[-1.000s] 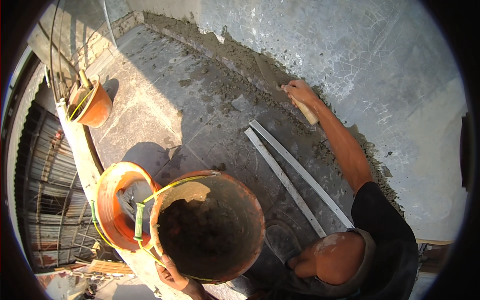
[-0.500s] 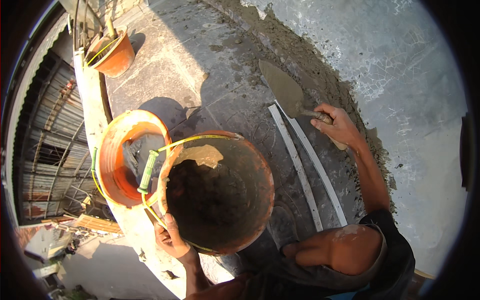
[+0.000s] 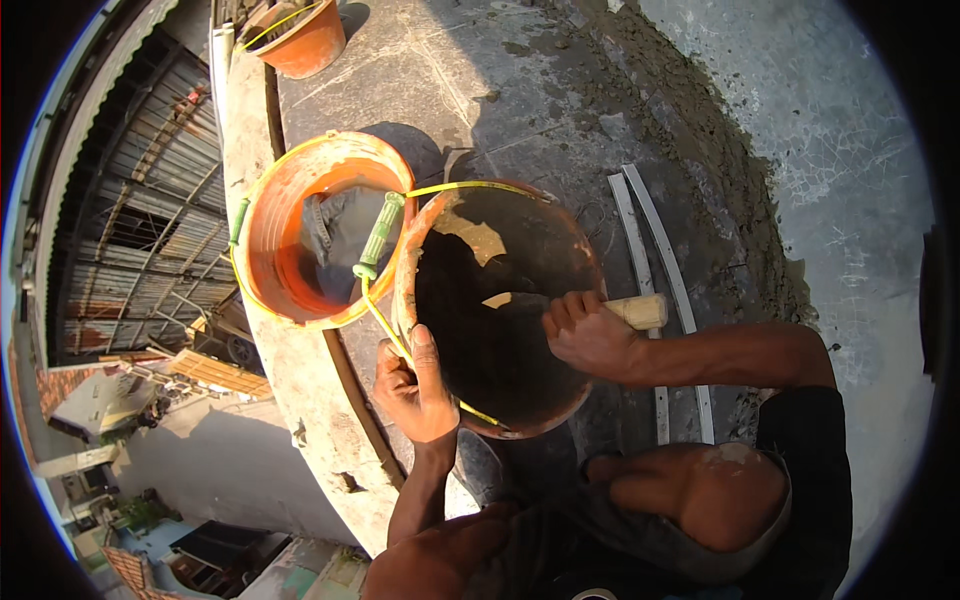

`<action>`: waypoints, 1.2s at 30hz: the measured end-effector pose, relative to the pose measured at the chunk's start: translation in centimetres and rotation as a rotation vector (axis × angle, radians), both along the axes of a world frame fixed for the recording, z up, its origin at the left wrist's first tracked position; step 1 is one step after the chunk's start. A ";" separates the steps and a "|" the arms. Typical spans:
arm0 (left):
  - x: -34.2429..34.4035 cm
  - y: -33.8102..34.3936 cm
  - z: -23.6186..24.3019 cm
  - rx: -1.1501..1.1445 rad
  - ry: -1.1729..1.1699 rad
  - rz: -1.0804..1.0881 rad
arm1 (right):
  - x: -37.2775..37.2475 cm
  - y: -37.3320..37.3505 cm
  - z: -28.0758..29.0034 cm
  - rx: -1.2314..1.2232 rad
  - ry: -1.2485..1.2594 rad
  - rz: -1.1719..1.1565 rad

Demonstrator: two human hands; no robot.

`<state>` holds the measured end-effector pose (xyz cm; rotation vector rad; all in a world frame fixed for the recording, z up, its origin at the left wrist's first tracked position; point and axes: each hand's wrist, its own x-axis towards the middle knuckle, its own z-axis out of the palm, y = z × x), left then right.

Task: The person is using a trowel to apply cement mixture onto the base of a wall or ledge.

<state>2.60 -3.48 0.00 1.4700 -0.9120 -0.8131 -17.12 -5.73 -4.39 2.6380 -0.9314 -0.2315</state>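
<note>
A worn orange bucket (image 3: pixel 545 220) with a dark, shaded inside stands tilted in front of me. My left hand (image 3: pixel 418 392) is closed on its near-left rim, thumb on top, beside the yellow wire handle. Fingers wrapped, my right hand (image 3: pixel 595 335) grips the wooden handle of a trowel (image 3: pixel 640 312) over the bucket's right side. The trowel's blade reaches into the bucket and is mostly hidden in shadow. Touching it on the left is a second orange bucket (image 3: pixel 265 255), holding greyish water and something dark. A green grip (image 3: pixel 378 235) on the wire hangs over that bucket.
Two pale straight strips (image 3: pixel 640 235) lie on the dark floor to the right. Beyond them a band of wet mortar (image 3: pixel 720 130) runs along the grey wall (image 3: pixel 840 200). A third bucket (image 3: pixel 300 45) stands far left, near the ledge (image 3: pixel 310 400) with a drop beyond.
My right hand has brought the trowel from the mortar band leftward and down into the bucket. My left hand stays on the rim. The whole view has shifted.
</note>
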 end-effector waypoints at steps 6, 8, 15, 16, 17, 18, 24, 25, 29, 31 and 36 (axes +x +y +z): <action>-1.0 1.2 -0.4 -0.043 -0.080 -0.059 | -1.3 -2.1 2.1 -0.152 0.057 -0.052; -1.5 1.4 -0.5 -0.076 -0.033 -0.108 | -0.2 -3.6 1.4 -0.255 0.272 -0.131; -2.5 2.3 -1.4 -0.172 -0.273 -0.185 | -2.3 1.9 0.8 0.594 -0.084 -0.329; -2.8 2.4 -1.6 -0.193 -0.207 -0.156 | -2.4 2.8 0.7 0.577 -0.166 -0.332; -2.8 2.3 -1.1 -0.118 -0.159 -0.171 | -2.4 2.8 0.5 0.557 -0.250 -0.341; -2.5 2.6 -0.6 -0.032 -0.109 -0.175 | -1.7 2.8 1.3 0.567 -0.251 -0.323; -0.5 2.3 -0.4 -0.097 -0.104 -0.110 | -0.9 1.9 3.3 0.109 -0.483 -0.205; -0.4 2.2 -0.6 -0.097 -0.105 -0.095 | -0.4 1.8 2.6 0.021 -0.441 -0.198; 0.2 1.6 -1.5 -0.104 -0.089 -0.067 | 1.3 3.6 0.1 0.018 -0.131 -0.130; 0.4 2.1 -1.5 -0.114 -0.065 -0.066 | 0.2 3.5 1.6 0.045 -0.134 -0.043; 0.1 1.7 -1.0 -0.118 -0.093 -0.071 | -2.6 0.5 4.0 0.144 -0.178 -0.140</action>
